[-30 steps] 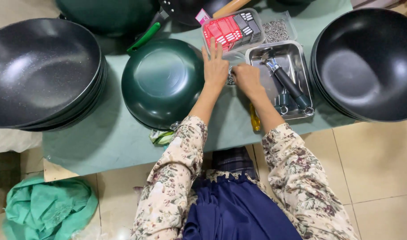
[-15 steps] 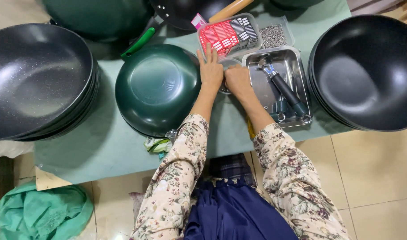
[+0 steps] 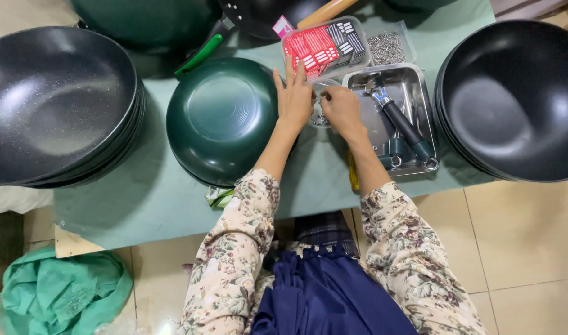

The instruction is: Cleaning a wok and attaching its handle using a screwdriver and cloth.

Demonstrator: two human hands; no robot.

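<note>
- Small clear dish [image 3: 321, 105] lies on the surface between the green pan and the metal tray, and both hands meet over it; it seems to hold small bits of hardware, though they are too fine to tell.
- Head view: left hand [image 3: 294, 94] rests flat with fingers spread wide, its palm at the dish's left edge, likely steadying it; it grips nothing that I can see.
- Right hand [image 3: 341, 107] is narrowed, fingertips drawn together at the dish's rim as if picking at something small; whether it holds a piece I cannot tell.
- Green pan [image 3: 225, 118] sits upside down just beside the left hand, base up, close for working on.
- Metal tray [image 3: 420, 105] on the right holds dark-handled tools [image 3: 403, 124], kept within reach of the right hand.
- Red and grey box [image 3: 324, 44] lies just beyond the dish, next to a bag of small metal parts [image 3: 388, 46].
- Surface [image 3: 141, 192] is covered in pale green cloth, with stacks of black pans [image 3: 54, 105] at left and right [image 3: 513, 99].
- Floor below is beige tile, with a teal cloth bundle [image 3: 60, 291] lying on it.
</note>
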